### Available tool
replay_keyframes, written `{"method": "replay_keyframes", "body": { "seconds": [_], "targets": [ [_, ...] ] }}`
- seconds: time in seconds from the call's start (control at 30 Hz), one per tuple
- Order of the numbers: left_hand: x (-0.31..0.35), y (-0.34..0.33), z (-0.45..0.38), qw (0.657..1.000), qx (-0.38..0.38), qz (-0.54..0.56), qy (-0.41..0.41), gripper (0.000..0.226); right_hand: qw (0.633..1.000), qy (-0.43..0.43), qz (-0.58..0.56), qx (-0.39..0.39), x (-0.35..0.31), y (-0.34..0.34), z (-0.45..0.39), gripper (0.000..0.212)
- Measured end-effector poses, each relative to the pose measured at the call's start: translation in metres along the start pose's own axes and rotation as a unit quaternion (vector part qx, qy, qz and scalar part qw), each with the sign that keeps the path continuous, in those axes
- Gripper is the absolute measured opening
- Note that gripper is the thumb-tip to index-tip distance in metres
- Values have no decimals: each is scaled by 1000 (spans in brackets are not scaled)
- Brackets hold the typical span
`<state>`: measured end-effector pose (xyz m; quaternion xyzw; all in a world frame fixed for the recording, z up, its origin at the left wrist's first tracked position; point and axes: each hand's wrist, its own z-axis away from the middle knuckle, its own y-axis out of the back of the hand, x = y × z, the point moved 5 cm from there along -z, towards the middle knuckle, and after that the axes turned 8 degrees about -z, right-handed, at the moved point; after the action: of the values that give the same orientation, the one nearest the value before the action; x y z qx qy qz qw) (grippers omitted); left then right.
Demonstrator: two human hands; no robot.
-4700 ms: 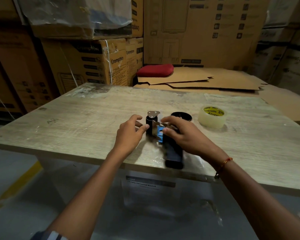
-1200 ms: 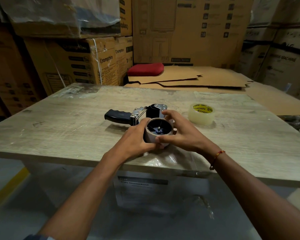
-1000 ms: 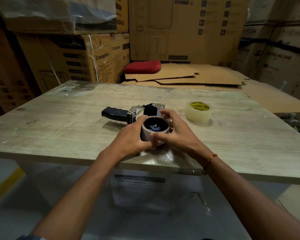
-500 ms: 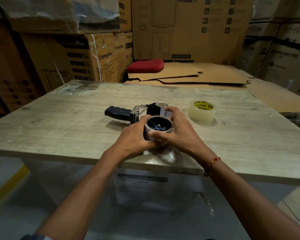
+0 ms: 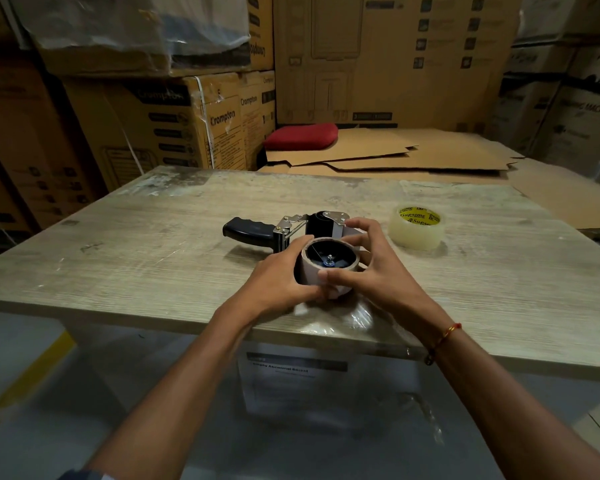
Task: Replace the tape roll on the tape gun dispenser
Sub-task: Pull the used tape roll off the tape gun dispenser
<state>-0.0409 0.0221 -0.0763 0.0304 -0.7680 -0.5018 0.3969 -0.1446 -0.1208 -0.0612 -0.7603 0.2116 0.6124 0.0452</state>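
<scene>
The tape gun (image 5: 291, 230) lies on its side near the middle of the table (image 5: 136, 265), black handle (image 5: 246, 232) pointing to 9 o'clock. A nearly bare cardboard core (image 5: 321, 275) sits on its hub at the 5 o'clock end. The left hand (image 5: 278, 282) curls around the core's left wall; the right hand (image 5: 371, 268) grips its right side, fingers reaching over to the gun's frame. At 2 o'clock, apart from both, a full clear tape roll (image 5: 417, 227) lies flat. Behind the table are stacked cardboard boxes (image 5: 187, 123) and 1 red cushion (image 5: 300, 136).
</scene>
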Motion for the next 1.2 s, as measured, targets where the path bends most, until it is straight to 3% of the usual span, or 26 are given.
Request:
{"method": "replay_keyframes", "body": {
  "seconds": [0.07, 0.13, 0.2, 0.27, 0.3, 0.37, 0.43, 0.5, 0.6, 0.77, 1.0, 1.1, 1.2],
  "targets": [
    [-4, 1, 3, 984, -60, 165, 18, 89, 999, -17, 36, 4, -4, 6, -1, 75],
    [6, 6, 8, 963, -96, 250, 20, 56, 994, -40, 97, 15, -11, 14, -1, 51],
    [18, 17, 10, 972, -27, 228, 44, 24, 981, -47, 186, 28, -19, 18, -5, 37],
    [22, 27, 3, 990, 80, 65, 98, 31, 967, -76, 241, 14, -22, 14, -11, 33],
    [24, 29, -3, 985, 100, -36, 134, 37, 964, -97, 248, 3, -22, 11, -14, 29],
    [26, 31, -14, 970, 59, -149, 184, 39, 958, -122, 259, -2, -22, 7, -20, 25],
    [29, 29, -23, 969, -10, -155, 192, 31, 956, -129, 264, 9, -22, 7, -24, 24],
    [33, 29, -29, 964, -28, -190, 185, 24, 955, -128, 266, 21, -23, 8, -25, 22],
    [38, 32, -30, 951, 2, -246, 186, 21, 955, -129, 263, 43, -21, 9, -27, 18],
    [42, 33, -28, 951, 10, -239, 195, 12, 960, -123, 247, 54, -20, 9, -24, 15],
    [51, 36, -27, 947, 14, -248, 201, 11, 989, -46, 141, -19, -27, 8, 3, 48],
    [49, 37, -28, 948, 8, -247, 202, 10, 967, 20, 249, -47, -25, 8, 9, 40],
    [47, 39, -25, 950, 48, -254, 173, 15, 965, 43, 256, -35, -25, 12, 7, 30]
  ]
}}
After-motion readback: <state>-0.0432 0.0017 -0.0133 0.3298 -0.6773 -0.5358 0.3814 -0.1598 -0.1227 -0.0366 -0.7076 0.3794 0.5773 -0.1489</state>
